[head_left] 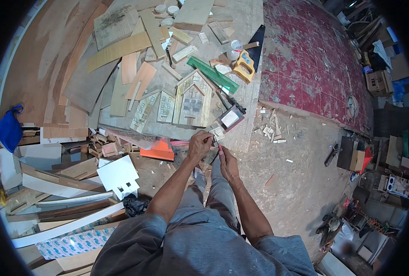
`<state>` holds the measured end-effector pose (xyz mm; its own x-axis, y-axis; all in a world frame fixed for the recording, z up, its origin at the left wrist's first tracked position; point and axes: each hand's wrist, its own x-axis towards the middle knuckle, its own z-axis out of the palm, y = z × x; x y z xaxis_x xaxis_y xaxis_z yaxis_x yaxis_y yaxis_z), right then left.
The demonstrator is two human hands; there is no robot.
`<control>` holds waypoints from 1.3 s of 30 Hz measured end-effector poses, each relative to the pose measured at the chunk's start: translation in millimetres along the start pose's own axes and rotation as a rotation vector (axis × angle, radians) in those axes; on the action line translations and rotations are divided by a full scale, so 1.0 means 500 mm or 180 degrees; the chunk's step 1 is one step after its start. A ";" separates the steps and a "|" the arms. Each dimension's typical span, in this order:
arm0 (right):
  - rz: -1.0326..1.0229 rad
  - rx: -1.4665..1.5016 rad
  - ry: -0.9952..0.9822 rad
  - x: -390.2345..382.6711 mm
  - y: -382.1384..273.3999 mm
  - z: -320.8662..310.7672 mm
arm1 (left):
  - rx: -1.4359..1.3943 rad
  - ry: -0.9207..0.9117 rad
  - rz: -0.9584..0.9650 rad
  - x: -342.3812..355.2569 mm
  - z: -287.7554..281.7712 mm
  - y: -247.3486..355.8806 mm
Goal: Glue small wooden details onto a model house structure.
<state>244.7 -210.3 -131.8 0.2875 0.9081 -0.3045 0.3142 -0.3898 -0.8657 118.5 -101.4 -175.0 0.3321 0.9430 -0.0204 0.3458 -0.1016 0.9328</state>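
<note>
My left hand (200, 145) is closed in a pinch at the bench's near edge; what its fingertips hold is too small to make out. A small pale wood piece (218, 132) lies just beyond them. My right hand (229, 164) grips a slim red-handled tool (220, 149), its tip close to the left fingers. Beyond both hands, a wooden house-shaped panel (193, 105) with window shapes lies flat. Two smaller house-shaped pieces, a narrow one (144, 111) and another (166, 108), lie left of it. A dark box with a white top (231, 117) sits right of the panel.
Across the bench (241, 133) are a green ruler (212, 74), a yellow-handled saw (244, 67), a clear cup (235, 47) and several boards (119, 50). Offcuts and an orange object (158, 151) fill the left side. Wood scraps (273, 126) litter the floor by a red tiled platform (305, 69).
</note>
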 end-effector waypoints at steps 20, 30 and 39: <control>0.0243 -0.0379 -0.0073 0.005 -0.015 0.010 | 0.0099 -0.0089 -0.0052 0.004 -0.010 0.006; 0.0401 -0.1027 -0.0165 0.007 0.002 0.032 | 0.0273 -0.0092 -0.0053 0.004 -0.008 0.004; 0.0471 -0.0973 -0.0203 0.016 0.014 0.043 | 0.0387 -0.0071 -0.0237 0.006 -0.007 0.023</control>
<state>229.7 -202.2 -149.0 0.2959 0.8423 -0.4505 0.5328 -0.5370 -0.6541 120.4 -98.4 -163.1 0.3206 0.9422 -0.0972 0.4735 -0.0705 0.8779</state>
